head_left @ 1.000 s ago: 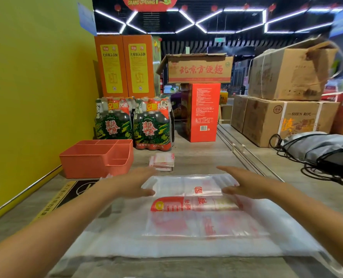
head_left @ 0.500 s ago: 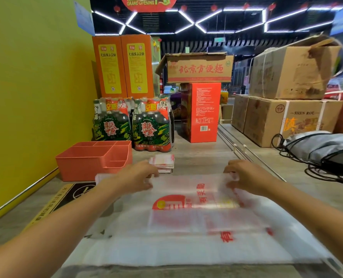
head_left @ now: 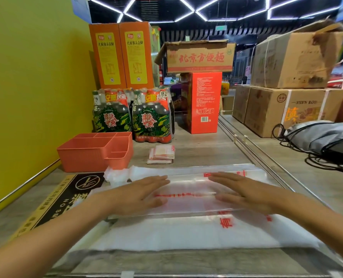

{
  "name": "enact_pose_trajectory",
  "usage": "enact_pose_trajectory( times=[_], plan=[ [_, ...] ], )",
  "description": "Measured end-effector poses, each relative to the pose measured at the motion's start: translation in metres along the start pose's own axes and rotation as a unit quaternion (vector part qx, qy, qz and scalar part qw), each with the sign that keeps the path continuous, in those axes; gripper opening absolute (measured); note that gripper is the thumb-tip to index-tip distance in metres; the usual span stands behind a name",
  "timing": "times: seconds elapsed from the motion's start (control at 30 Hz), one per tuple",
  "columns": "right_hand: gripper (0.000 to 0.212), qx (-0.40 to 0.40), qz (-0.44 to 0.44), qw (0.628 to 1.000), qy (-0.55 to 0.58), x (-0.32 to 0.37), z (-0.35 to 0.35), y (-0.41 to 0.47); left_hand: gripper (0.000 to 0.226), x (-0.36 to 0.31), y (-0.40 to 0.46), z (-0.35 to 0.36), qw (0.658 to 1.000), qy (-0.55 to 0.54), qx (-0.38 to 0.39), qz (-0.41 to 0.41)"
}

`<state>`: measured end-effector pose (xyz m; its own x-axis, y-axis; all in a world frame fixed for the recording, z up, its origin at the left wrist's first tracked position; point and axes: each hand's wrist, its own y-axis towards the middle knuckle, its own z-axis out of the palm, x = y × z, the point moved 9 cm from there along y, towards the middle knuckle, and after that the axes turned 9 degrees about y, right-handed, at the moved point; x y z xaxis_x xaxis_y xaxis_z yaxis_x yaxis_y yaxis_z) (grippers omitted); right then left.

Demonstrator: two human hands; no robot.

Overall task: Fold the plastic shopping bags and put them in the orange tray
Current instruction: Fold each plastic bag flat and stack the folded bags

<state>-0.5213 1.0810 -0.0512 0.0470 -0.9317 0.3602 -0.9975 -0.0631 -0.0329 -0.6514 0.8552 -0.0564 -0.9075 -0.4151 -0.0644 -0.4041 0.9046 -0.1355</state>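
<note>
Under both flat, released hands, left [head_left: 134, 194] and right [head_left: 244, 191], lies the folded plastic bag [head_left: 186, 199].

Left hand [head_left: 138, 194] and right hand [head_left: 244, 192] cover parts of plastic bag [head_left: 186, 233]; red print beneath unreadable. Forearms cut by lower picture edge. Grey bag [head_left: 325, 137] at worktop's right edge cropped.

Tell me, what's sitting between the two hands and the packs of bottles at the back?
In the head view, a small stack of folded bags lies on the counter between the hands, left hand and right hand, and the bottle packs.
</note>
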Motion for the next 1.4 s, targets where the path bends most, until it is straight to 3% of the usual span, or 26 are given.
enact_pose_trajectory(
  times=[0.17, 0.3, 0.4, 0.6, 0.73, 0.93, 1.03, 1.17, 1.3, 1.4],
  plan=[
    [0.072, 0.09, 0.027, 0.995, 0.022, 0.014, 0.038, 0.004, 0.084, -0.021, 0.002, 0.023, 0.996, 0.0, 0.086, 0.007],
    [0.084, 0.056, 0.019, 0.997, 0.05, 0.016, 0.027, -0.003, 0.095, -0.021, -0.003, 0.018, 0.997, 0.026, 0.067, 0.022],
    [0.081, 0.062, -0.011, 0.998, 0.014, 0.025, 0.026, -0.01, 0.081, -0.027, -0.006, 0.012, 0.996, 0.061, 0.029, 0.055],
    [0.047, 0.023, -0.06, 0.998, 0.0, 0.037, 0.01, -0.011, 0.043, -0.027, -0.012, -0.007, 0.997, 0.006, -0.038, 0.072],
    [0.03, -0.012, -0.069, 0.997, -0.033, 0.032, -0.008, -0.021, 0.034, -0.015, -0.032, -0.025, 0.995, -0.003, -0.072, 0.064],
    [0.023, -0.065, -0.048, 0.996, -0.049, 0.01, -0.044, -0.028, 0.029, 0.032, -0.052, -0.038, 0.996, -0.026, -0.087, 0.001],
    [0.025, -0.087, -0.017, 0.996, 0.0, -0.003, -0.062, -0.023, 0.03, 0.051, -0.051, -0.051, 0.992, -0.046, -0.112, -0.028],
    [0.021, -0.093, 0.024, 0.995, 0.032, -0.018, -0.074, -0.012, 0.03, 0.077, -0.037, -0.057, 0.993, -0.015, -0.092, -0.066],
    [0.038, -0.115, 0.072, 0.989, -0.055, -0.031, -0.072, 0.004, 0.031, 0.092, -0.026, -0.054, 0.99, 0.038, -0.066, -0.116],
    [0.059, -0.148, 0.065, 0.977, -0.142, -0.014, -0.058, 0.013, 0.046, 0.075, -0.021, -0.057, 0.981, 0.113, -0.105, -0.121]
  ],
)
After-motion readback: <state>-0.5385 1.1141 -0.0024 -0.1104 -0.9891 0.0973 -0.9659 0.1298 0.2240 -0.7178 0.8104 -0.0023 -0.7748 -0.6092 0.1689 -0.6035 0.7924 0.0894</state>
